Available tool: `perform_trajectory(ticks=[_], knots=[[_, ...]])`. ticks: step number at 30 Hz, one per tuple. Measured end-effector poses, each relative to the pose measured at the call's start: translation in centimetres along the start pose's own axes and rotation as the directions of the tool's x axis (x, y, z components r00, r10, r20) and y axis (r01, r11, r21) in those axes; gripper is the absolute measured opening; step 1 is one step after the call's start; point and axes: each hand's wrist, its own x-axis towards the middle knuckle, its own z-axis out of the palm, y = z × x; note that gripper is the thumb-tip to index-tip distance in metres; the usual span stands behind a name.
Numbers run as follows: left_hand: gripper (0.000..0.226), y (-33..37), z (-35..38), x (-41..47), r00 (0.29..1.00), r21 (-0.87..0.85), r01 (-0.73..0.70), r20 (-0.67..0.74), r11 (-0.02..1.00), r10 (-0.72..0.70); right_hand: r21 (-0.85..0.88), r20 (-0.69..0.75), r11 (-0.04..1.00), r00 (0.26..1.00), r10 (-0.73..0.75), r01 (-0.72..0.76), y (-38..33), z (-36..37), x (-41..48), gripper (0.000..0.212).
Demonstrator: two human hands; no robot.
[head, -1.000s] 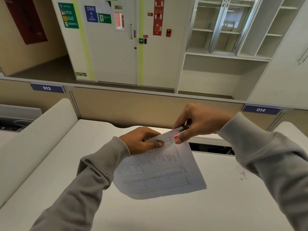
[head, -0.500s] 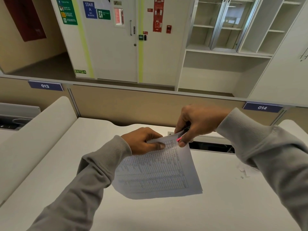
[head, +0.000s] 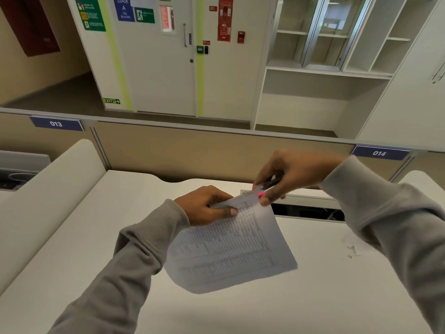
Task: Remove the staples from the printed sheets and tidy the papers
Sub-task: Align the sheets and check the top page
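The printed sheets [head: 231, 249] could rip if the tool [head: 266, 188] tugs too hard, or slip if the pinch is loose. They hang below the fingers [head: 265, 201], over the desk [head: 313, 302], long side running from the fingers down toward the person. The left hand [head: 204, 206] pinches the top edge. The right hand [head: 291, 171] grips the pink-tipped tool there.

A single head-worn camera looks forward and down, close over the desk [head: 240, 309] toward the partition [head: 192, 150].
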Motion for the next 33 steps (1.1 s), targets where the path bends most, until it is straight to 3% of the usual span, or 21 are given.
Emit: perform_trajectory(ticks=[3,6,11,13,15,18,22,24,29,33], knots=[[0.036,-0.8,-0.2,-0.1,0.999,-0.088,-0.037,-0.036,0.995,0.034,0.381,-0.242,0.921,0.970,0.010,0.085,3.6,0.0,-0.9,0.043],[0.029,-1.5,-0.3,-0.1,0.995,-0.196,-0.046,-0.098,0.980,0.028,0.757,-0.383,0.617,0.912,0.150,0.216,7.9,2.7,-1.0,0.045],[0.017,-2.3,0.1,0.4,0.977,-0.363,-0.102,-0.212,0.926,0.025,0.944,-0.315,0.255,0.807,0.499,0.211,12.8,8.6,1.2,0.041],[0.017,-2.5,0.3,0.6,0.968,-0.422,-0.117,-0.250,0.899,0.009,0.960,-0.277,0.199,0.757,0.592,0.196,14.7,11.4,2.5,0.039],[0.021,-3.0,0.4,0.8,0.956,-0.472,-0.126,-0.292,0.872,-0.020,0.961,-0.274,0.175,0.689,0.671,0.212,16.0,13.9,3.5,0.034],[0.024,-3.7,0.6,1.0,0.930,-0.558,-0.154,-0.360,0.816,-0.071,0.953,-0.297,0.194,0.574,0.763,0.234,17.5,16.8,5.0,0.002],[0.025,-4.8,1.0,1.0,0.860,-0.624,-0.176,-0.473,0.762,-0.190,0.920,-0.360,0.393,0.398,0.844,-0.001,20.6,20.4,7.7,0.015],[0.024,-5.7,1.1,1.2,0.819,-0.641,-0.196,-0.523,0.742,-0.236,0.886,-0.381,0.439,0.302,0.874,-0.152,22.7,22.2,8.8,0.027],[0.022,-7.6,1.2,1.1,0.748,-0.634,-0.211,-0.595,0.744,-0.294,0.780,-0.389,0.471,0.270,0.881,-0.413,26.0,25.8,11.1,0.045],[0.029,-8.7,1.8,1.2,0.725,-0.627,-0.190,-0.608,0.756,-0.322,0.763,-0.356,0.440,0.261,0.897,-0.474,26.6,26.8,12.4,0.038]])
